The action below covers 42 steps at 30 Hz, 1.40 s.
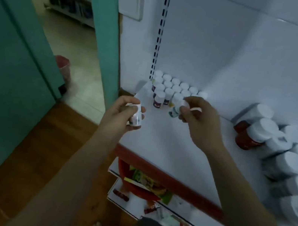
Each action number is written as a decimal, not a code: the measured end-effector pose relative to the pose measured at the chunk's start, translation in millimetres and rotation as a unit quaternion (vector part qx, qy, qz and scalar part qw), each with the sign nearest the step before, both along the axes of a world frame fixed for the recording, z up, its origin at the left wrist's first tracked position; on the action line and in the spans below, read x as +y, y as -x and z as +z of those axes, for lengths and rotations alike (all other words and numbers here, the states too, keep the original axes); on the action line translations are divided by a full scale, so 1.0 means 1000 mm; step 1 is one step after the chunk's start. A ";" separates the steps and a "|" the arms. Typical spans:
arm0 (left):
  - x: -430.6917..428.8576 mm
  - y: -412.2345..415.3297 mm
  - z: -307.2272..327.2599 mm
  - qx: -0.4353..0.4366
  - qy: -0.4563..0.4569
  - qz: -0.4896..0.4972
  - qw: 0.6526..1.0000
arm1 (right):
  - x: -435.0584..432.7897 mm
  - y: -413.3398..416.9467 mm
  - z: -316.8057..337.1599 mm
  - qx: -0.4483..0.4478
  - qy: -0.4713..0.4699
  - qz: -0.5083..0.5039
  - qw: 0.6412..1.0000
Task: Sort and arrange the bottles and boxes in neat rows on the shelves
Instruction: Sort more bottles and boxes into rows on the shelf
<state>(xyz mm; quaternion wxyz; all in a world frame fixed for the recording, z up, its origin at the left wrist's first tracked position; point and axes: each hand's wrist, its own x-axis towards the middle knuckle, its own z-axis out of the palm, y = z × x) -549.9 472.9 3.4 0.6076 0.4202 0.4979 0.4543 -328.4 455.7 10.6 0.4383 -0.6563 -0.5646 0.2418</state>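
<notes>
My left hand (124,112) grips a small white bottle (136,118) just off the left edge of the white shelf (167,148). My right hand (198,119) holds another small white-capped bottle (175,112) low over the shelf, tilted, right beside the front of a block of small white-capped bottles (172,89) standing in neat rows at the shelf's back left corner. At the right, larger white-capped bottles (290,163) lie in a loose pile, two of them dark red (247,138).
The shelf has a red front edge (172,178). A lower shelf (147,206) holds coloured packets and a red basin. To the left stands a green door (12,69), an open doorway and a wooden floor.
</notes>
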 end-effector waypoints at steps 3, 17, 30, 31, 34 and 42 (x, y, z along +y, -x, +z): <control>0.033 -0.010 -0.012 0.043 -0.007 -0.066 0.997 | 0.029 0.007 0.000 -0.204 0.003 0.042 0.978; 0.052 -0.001 -0.037 -0.004 0.022 -0.073 0.997 | 0.058 0.014 -0.034 -0.346 -0.027 0.013 0.938; 0.037 -0.018 -0.018 -0.006 -0.064 -0.239 0.969 | 0.003 0.013 -0.020 -0.014 -0.046 0.118 0.992; 0.036 -0.023 -0.018 -0.001 -0.070 -0.237 0.969 | 0.001 0.008 -0.020 -0.003 -0.038 0.111 0.993; 0.031 -0.034 -0.018 0.025 -0.100 -0.217 0.971 | -0.005 -0.006 -0.017 0.031 -0.030 0.123 0.991; 0.032 -0.046 -0.029 0.115 -0.227 -0.110 0.961 | -0.001 -0.017 -0.023 0.073 -0.030 0.063 0.995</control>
